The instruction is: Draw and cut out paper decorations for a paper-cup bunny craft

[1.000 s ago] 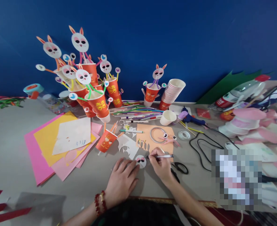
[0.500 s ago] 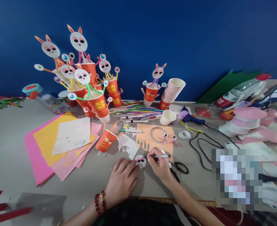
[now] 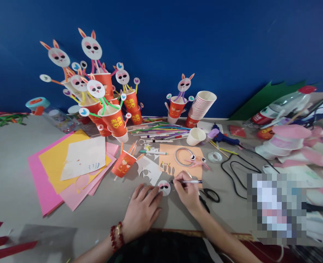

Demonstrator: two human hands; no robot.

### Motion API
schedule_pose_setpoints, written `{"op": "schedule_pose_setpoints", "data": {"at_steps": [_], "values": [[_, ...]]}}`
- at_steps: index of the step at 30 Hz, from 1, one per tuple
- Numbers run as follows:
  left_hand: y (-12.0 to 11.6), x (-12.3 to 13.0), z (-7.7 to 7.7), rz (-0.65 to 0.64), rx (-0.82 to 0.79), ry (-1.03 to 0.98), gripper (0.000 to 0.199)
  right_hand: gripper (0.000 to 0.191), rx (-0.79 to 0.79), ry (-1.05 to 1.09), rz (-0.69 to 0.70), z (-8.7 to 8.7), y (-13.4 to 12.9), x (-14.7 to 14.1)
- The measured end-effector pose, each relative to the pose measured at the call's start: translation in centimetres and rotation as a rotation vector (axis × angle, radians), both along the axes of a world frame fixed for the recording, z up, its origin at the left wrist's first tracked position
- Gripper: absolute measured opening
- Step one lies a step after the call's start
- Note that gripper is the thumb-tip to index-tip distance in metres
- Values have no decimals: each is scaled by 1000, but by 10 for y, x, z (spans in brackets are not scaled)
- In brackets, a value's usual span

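- White paper disc [image 3: 164,187] flat on grey table [image 3: 101,212], near centre, between both hands.
- Dark-and-pink eyes [image 3: 166,187] already on disc; no nose, mouth or ears discernible there, so apparently only partway along, judging by eared rabbit figures [image 3: 91,48] above red cups [image 3: 114,121], far left.
- Left hand [image 3: 145,204] open, palm down, fingers loosely spread beside left edge of disc, apparently steadying it.
- Right hand [image 3: 187,190] closed round pen [image 3: 194,181], tip near disc's right edge; contact impossible to tell.
- Black scissors [image 3: 204,204] just right of right hand.
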State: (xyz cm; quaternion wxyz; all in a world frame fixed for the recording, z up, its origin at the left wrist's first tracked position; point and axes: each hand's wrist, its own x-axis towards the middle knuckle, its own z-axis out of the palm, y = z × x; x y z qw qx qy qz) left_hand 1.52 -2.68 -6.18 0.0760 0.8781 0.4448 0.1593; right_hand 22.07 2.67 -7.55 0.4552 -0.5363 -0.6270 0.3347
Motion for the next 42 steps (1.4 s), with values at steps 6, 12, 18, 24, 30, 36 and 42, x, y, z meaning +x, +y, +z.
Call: {"op": "schedule_pose_setpoints", "data": {"at_steps": [6, 12, 18, 24, 30, 36, 42], "values": [[1, 0, 1, 0, 11, 2, 39, 19, -17, -12, 17, 2, 1, 0], [1, 0, 0, 3, 3, -7, 40, 19, -17, -22, 17, 3, 1, -1], [0, 0, 1, 3, -11, -4, 40, 19, -6, 12, -16, 2, 0, 0], [1, 0, 3, 6, -7, 6, 39, 20, -2, 29, -18, 4, -1, 0], [1, 0, 3, -5, -17, 10, 40, 18, -9, 61, -13, 1, -2, 0], [0, 0, 4, 1, -34, -14, 39, 16, -34, 92, -8, -1, -2, 0], [0, 0, 6, 2, -18, -8, 39, 19, -14, 48, -1, 1, -2, 0]]}}
